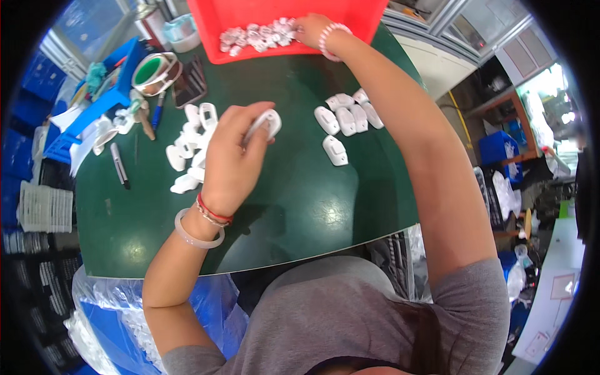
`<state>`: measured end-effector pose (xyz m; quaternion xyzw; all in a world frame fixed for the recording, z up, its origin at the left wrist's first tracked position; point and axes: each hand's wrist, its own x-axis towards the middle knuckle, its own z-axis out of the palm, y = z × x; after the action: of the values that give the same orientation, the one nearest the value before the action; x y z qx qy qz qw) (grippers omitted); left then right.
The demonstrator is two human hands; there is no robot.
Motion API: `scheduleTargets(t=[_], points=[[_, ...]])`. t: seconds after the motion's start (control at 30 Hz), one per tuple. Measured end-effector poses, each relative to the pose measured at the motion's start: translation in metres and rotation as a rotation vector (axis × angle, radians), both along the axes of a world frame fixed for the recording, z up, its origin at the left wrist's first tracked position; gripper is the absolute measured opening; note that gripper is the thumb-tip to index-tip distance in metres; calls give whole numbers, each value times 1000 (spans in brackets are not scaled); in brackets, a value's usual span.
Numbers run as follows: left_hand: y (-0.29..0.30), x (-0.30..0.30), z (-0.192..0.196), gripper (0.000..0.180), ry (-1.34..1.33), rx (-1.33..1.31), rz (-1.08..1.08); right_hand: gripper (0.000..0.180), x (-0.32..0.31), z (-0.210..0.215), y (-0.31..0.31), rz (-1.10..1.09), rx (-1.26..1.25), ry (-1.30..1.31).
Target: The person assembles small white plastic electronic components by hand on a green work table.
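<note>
Gripped in L hand (234, 150): wht, rounded oval pc (274, 122); can't tell re R hand (311, 31).

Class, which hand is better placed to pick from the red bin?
Likely the right hand: it's at the small white parts in the red bin; the left hand holds a white casing.

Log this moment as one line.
left hand: holds white part | right hand: in red bin, at small white pieces | green table: white parts, two groups
</note>
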<state>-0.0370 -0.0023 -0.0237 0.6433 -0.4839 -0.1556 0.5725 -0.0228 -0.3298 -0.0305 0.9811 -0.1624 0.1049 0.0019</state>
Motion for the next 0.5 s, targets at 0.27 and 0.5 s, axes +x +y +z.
scheduleTargets(t=[0.27,0.5], points=[[-10,19,-21,31,863,24,-48,25,6,5,13,-239,114,-97],[-2,18,-14,36,1008,-9,-250,29,-11,-8,2,-250,147,-197]])
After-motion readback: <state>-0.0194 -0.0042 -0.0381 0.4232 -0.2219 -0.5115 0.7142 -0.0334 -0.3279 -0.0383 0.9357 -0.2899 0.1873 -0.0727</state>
